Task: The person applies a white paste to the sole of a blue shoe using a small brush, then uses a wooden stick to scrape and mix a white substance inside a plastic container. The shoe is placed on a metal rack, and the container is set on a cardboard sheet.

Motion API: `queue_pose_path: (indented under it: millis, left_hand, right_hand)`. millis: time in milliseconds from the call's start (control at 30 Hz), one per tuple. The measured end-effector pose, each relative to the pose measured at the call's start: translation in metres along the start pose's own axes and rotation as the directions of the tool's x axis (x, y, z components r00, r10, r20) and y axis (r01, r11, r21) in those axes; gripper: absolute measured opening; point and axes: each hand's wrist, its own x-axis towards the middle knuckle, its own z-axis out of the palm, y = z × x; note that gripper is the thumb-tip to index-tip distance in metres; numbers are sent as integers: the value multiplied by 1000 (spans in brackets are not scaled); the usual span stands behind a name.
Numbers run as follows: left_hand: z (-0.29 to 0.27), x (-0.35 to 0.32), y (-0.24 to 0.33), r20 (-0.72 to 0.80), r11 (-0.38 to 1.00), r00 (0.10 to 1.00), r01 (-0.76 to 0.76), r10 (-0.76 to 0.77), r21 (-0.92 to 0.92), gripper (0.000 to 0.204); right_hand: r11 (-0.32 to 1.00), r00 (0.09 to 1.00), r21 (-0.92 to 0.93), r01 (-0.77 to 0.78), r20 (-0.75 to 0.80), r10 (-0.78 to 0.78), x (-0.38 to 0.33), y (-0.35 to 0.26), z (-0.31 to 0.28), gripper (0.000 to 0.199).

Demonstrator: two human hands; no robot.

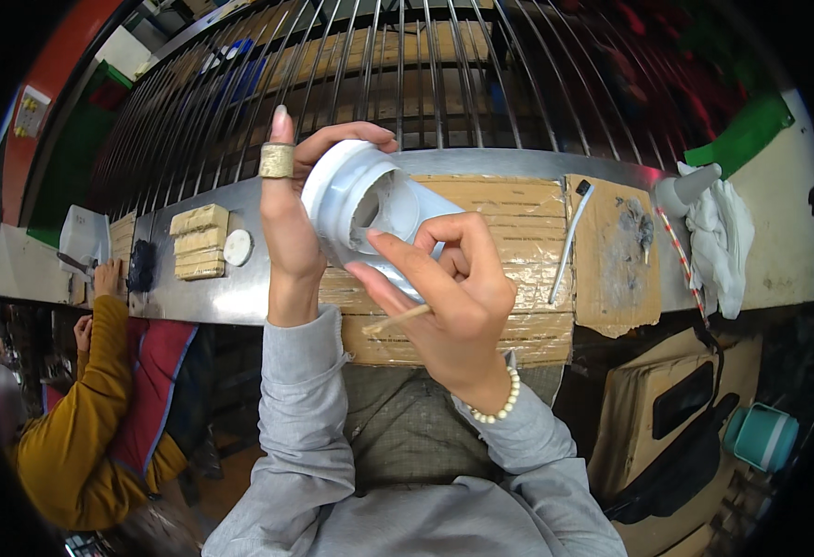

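The left hand (pixel 293 218) is closed round the wide rim of a translucent white plastic vessel (pixel 344 176), one taped digit standing off it. The vessel lies between both hands, its long axis slanting from the left palm toward the right hand (pixel 462 288). That hand's index fingertip is at the vessel's opening, slightly apart from the thumb, while the palm clasps a thin wooden stick (pixel 396 322) pointing out below the vessel. Beneath the vessel is a cardboard sheet (pixel 518 265); right of it, a toothbrush (pixel 569 246); left, tan blocks (pixel 200 241).
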Motion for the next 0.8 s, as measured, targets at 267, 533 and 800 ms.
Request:
queue_pose_path:
  millis: [267, 533, 800]
  left_hand:
    - [3, -1, -1, -8, 999, 999, -33, 33, -5, 82]
    - [4, -2, 1, -2, 999, 1000, -3, 3, -33, 83]
    - [1, 0, -1, 5, 1000, 1000, -21, 21, -17, 83]
  right_hand:
    - [995, 995, -45, 84, -52, -86, -5, -1, 16, 28]
    - [989, 974, 46, 142, -185, -132, -12, 6, 32, 30]
    - [996, 994, 79, 32, -109, -23, -10, 11, 3, 35]
